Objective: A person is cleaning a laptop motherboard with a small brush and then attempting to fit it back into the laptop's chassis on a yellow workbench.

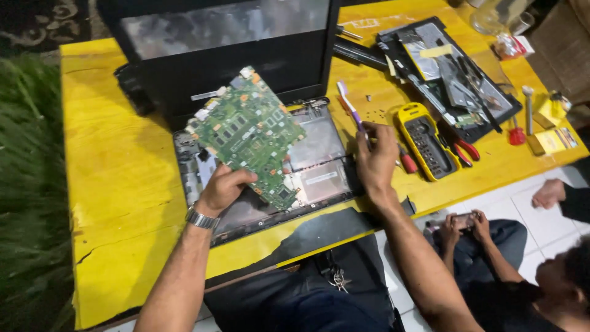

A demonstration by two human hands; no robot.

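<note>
Left hand (222, 187): fingers curled round the lower-left edge of a green circuit board (249, 132), thumb under it — a firm pinch that holds the board tilted up over the opened laptop base (319, 161). A metal wristwatch (201, 219) sits on that wrist.

Circuit board: lifted clear above the left half of the laptop base, its far corner reaching up in front of the laptop's screen (224, 24); chips and small connectors show on the upper face.

Right hand (376, 158): at the right edge of the laptop base, fingers pressed together around the lower end of a toothbrush (350, 107) with a purple and white handle, the head pointing up and away toward the screen.

Laptop base: lies on the yellow table (123, 184), cover off, silver shielding showing in its right half, the screen standing upright at its far side.

Yellow bit case (425, 141): just right of the laptop base, open, rows of dark bits inside.

Red-handled pliers (464, 149): right of the bit case, touching its edge.

Black laptop cover (455, 77): far right of the laptop base, heaped with foil pieces and parts.

Second person (491, 246): seated on the floor, below and right of the laptop base — both hands around a small phone (464, 220).
</note>
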